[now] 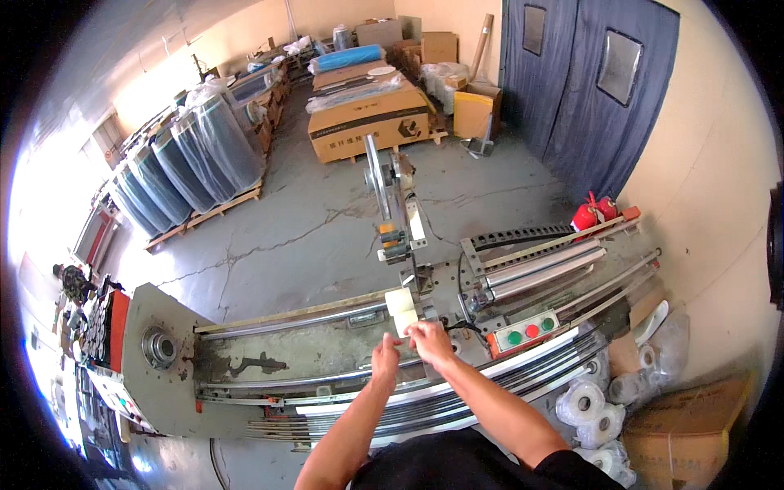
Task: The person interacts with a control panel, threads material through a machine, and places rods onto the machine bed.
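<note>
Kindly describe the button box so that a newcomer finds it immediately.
Start from the long grey machine across the picture. Along its near side, go just right of the right hand to the small box. Unlike the plain metal rods around it, it has orange edges and three buttons: green, red, green.

Floor (pixel 286 192): grey, cracked in several lines. Walls (pixel 702 155): cream. Doors (pixel 563 90): dark blue pair, a small pane (pixel 621 67) in each. Light: strong glare along the left side.
</note>
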